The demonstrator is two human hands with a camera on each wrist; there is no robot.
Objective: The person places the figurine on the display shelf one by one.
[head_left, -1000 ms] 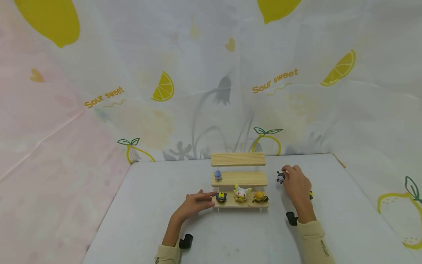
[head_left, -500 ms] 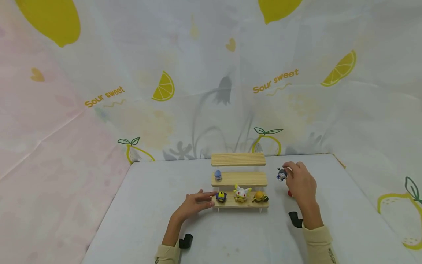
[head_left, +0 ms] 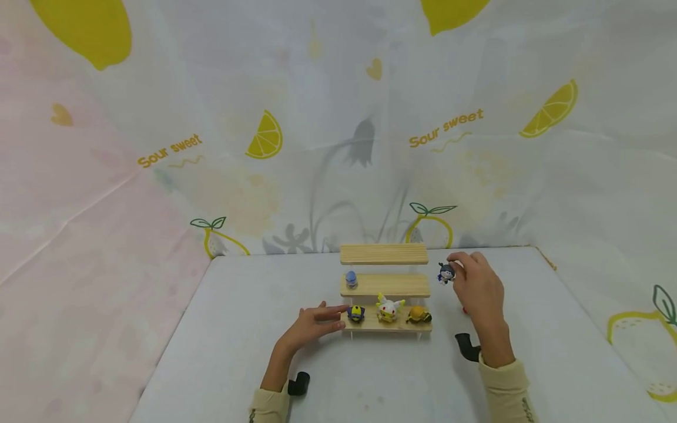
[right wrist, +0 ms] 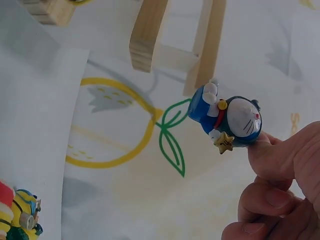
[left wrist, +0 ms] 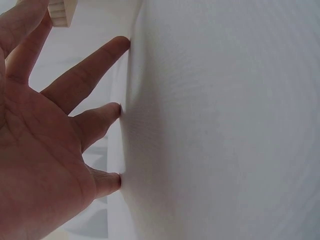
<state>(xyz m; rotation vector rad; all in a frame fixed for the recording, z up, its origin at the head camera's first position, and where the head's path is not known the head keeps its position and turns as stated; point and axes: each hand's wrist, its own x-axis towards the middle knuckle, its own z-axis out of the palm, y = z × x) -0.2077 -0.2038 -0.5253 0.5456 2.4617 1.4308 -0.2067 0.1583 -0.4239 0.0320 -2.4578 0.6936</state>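
Observation:
My right hand [head_left: 480, 291] pinches a small blue-and-white cat figurine [right wrist: 225, 117] between thumb and fingers, off the table. In the right wrist view the figurine lies sideways and shows a red collar and a gold star. It hangs just right of a three-tier wooden display stand [head_left: 384, 285]. My left hand [head_left: 313, 324] has its fingers spread, with index finger and thumb against the left end of the stand's lowest board. Other fingertips [left wrist: 115, 109] of the left hand rest on the white cloth.
The lowest board bears a blue-and-yellow figurine [head_left: 356, 314], a white-and-yellow eared one [head_left: 388, 309] and an orange-and-black one [head_left: 419, 315]. A pale blue figurine [head_left: 351, 279] stands on the middle board's left. Right of the stand, a yellow goggled figurine [right wrist: 26, 215] stands beside a red-and-white one [right wrist: 6, 202].
My right hand has raised the blue-and-white cat figurine from near the table and carried it slightly left toward the stand. My left hand has stayed at the stand's end.

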